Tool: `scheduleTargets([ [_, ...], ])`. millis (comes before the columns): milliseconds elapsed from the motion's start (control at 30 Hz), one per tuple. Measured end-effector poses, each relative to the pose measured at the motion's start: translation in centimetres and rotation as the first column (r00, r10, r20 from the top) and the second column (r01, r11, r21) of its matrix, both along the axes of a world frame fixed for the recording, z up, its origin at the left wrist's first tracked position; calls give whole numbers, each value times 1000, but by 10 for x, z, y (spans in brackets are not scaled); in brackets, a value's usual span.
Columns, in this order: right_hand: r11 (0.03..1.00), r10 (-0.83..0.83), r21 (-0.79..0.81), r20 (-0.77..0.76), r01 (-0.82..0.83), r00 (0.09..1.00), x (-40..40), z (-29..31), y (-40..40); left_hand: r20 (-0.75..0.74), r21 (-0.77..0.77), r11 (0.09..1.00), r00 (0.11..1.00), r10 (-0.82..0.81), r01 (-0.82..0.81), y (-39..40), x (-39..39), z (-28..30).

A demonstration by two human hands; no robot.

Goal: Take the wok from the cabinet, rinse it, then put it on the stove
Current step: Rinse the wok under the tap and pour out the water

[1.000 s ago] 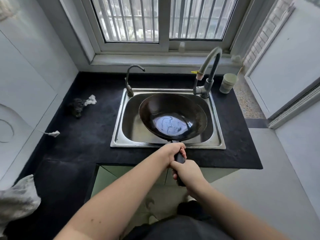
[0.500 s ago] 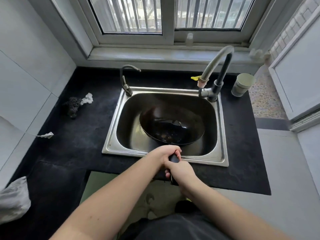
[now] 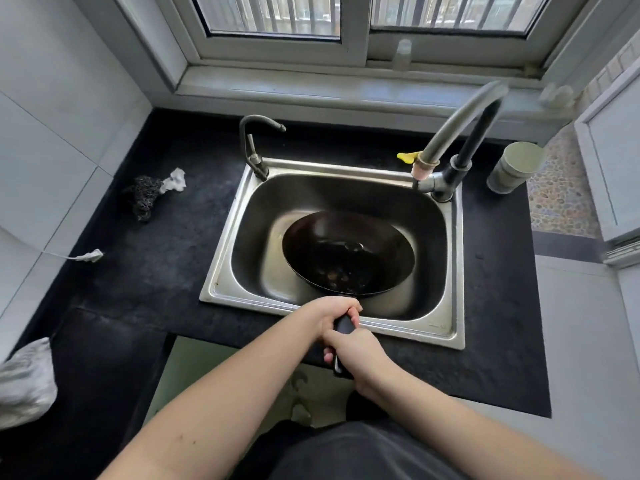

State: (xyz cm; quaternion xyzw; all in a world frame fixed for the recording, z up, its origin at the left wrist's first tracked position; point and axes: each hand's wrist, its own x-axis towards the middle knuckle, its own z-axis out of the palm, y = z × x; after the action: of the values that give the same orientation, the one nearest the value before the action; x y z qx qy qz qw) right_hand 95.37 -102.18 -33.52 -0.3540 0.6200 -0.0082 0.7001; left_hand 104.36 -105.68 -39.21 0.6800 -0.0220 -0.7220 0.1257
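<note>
Fingers of the left hand (image 3: pixel 330 311) are curling round the wok's handle (image 3: pixel 344 326) close to the bowl; the right hand (image 3: pixel 353 351) is gripping the same handle just behind it, nearer the body. The wok (image 3: pixel 348 258) is sitting low inside the steel sink (image 3: pixel 221 289), its dark bowl tilting away. A tall tap (image 3: pixel 453 136) is arching over the sink's far right corner, and a scourer (image 3: pixel 143 197) is lying on the black counter (image 3: pixel 145 271).
</note>
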Motion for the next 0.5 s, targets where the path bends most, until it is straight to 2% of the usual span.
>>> scheduleTargets([
  [100, 995, 63, 68, 128, -72, 990, -8, 4, -8, -1, -10, 998, 998, 58, -58, -4, 4, -5],
  [200, 965, 229, 79, 210, -250, 951, -21, 0, -17, -44, 1, 996, 995, 89, -90, -1, 2, 9],
  [300, 894, 437, 29, 165, -447, 884, -38, 4, -31, -44, -63, 986, 988, 151, -154, 0, 0, 16],
  [367, 890, 454, -19, 101, -455, 885, -47, 7, -47, -91, -47, 972, 970, 225, -229, 2, 0, 21],
  [500, 881, 374, -245, -160, -404, 913, -62, -7, -90, -202, -3, 912, 893, 402, -411, 17, 3, 23],
])
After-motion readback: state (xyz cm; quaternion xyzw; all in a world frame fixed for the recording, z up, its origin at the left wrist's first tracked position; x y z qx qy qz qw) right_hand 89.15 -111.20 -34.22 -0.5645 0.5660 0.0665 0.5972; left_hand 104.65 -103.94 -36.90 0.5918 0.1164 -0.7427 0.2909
